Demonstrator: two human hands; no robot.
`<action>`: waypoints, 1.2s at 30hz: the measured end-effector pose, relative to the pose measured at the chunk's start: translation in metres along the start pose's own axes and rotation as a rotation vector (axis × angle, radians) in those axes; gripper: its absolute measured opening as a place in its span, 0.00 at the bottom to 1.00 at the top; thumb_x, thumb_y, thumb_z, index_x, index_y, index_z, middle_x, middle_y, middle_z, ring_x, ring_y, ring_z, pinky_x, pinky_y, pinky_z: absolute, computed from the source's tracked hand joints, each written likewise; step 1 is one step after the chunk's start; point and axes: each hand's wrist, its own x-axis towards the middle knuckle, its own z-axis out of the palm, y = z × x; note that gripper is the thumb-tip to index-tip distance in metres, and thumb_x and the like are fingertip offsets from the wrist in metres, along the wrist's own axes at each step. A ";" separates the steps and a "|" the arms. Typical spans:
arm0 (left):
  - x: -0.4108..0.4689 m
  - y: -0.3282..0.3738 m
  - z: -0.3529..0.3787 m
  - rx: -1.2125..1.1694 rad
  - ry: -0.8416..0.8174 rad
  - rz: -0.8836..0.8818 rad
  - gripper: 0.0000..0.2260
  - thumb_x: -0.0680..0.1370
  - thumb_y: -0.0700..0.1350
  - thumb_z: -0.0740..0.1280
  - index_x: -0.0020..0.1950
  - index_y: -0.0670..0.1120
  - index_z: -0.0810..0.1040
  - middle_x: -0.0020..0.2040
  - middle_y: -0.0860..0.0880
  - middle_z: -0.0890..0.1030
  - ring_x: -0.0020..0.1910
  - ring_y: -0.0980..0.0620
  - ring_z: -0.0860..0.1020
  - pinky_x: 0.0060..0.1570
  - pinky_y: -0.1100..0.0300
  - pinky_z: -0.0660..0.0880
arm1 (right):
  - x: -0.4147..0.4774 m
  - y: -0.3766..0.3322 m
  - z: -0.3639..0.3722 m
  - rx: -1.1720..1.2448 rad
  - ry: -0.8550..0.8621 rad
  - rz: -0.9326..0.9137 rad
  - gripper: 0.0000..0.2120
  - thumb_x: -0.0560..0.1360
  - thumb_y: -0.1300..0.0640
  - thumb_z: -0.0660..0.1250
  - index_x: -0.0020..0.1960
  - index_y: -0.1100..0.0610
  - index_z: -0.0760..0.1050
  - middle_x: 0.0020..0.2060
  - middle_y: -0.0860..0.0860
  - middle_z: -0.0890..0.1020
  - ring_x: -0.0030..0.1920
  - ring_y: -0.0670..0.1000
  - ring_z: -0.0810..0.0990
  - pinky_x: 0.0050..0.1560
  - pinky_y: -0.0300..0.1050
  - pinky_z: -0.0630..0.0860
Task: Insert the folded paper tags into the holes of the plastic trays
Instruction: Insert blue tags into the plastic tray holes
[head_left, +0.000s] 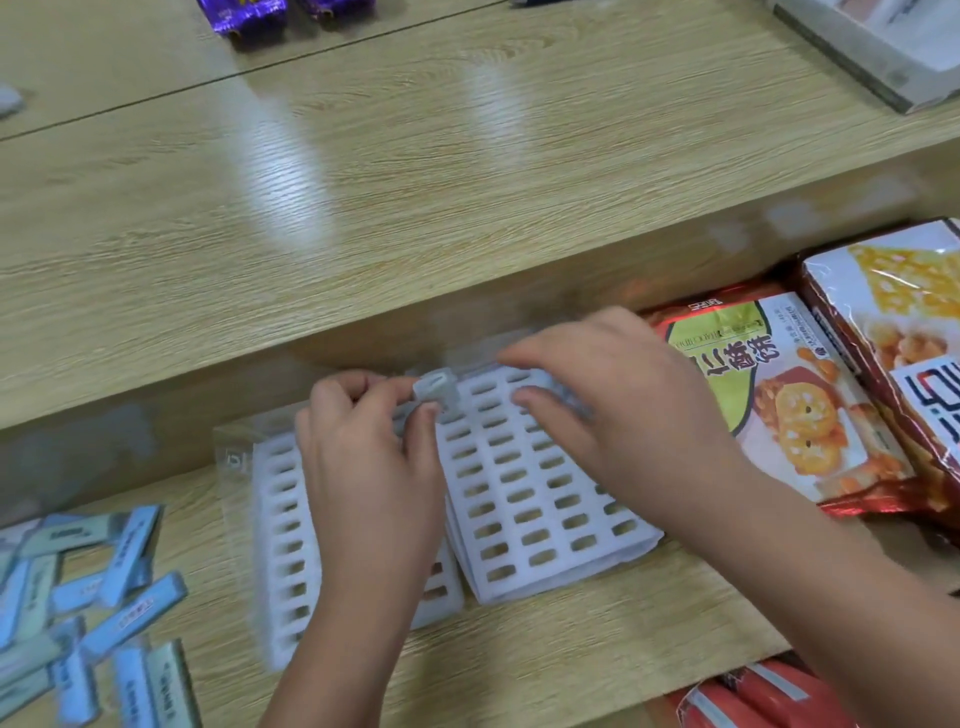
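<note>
I see two white plastic trays on the lower wooden shelf, side by side and touching: the left tray (283, 545), partly under a clear plastic sleeve (234, 467), and the right tray (540, 499), tilted and overlapping the left one's edge. Every hole I can see in both is empty. My left hand (369, 467) lies over the left tray, thumb and forefinger pinched on one small folded paper tag (435, 391), held just above the far edge where the trays meet. My right hand (613, 400) rests fingers spread and relaxed on the far end of the right tray, gripping nothing that I can make out. At lower left sits a loose heap of blue tags (88, 618), at least ten, too blurred and overlapped to count exactly. To the right I count two biscuit bags: one green and orange (779, 405), one red and white (893, 332). A red packet (753, 696) peeks in below. Two purple wrappers (249, 15) lie on the upper table (363, 182).
</note>
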 end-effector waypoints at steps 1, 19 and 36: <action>0.001 0.000 0.000 0.006 -0.003 0.014 0.07 0.78 0.44 0.71 0.54 0.45 0.83 0.52 0.55 0.69 0.53 0.55 0.65 0.52 0.69 0.58 | 0.009 -0.007 0.006 0.022 -0.016 -0.027 0.13 0.77 0.50 0.68 0.60 0.51 0.80 0.51 0.43 0.83 0.50 0.52 0.77 0.48 0.45 0.73; -0.012 -0.009 -0.005 -0.327 -0.116 -0.111 0.17 0.80 0.43 0.68 0.68 0.54 0.74 0.57 0.58 0.79 0.55 0.62 0.78 0.55 0.55 0.80 | 0.019 -0.011 0.037 -0.177 -0.014 -0.273 0.21 0.68 0.68 0.75 0.59 0.54 0.83 0.44 0.51 0.84 0.41 0.57 0.79 0.31 0.44 0.73; -0.061 -0.178 -0.139 -0.275 0.121 -0.330 0.13 0.78 0.39 0.68 0.52 0.59 0.79 0.51 0.58 0.78 0.45 0.60 0.77 0.42 0.73 0.71 | 0.030 -0.172 0.074 0.120 -0.092 -0.266 0.10 0.76 0.59 0.67 0.56 0.57 0.82 0.50 0.51 0.83 0.51 0.54 0.79 0.52 0.44 0.73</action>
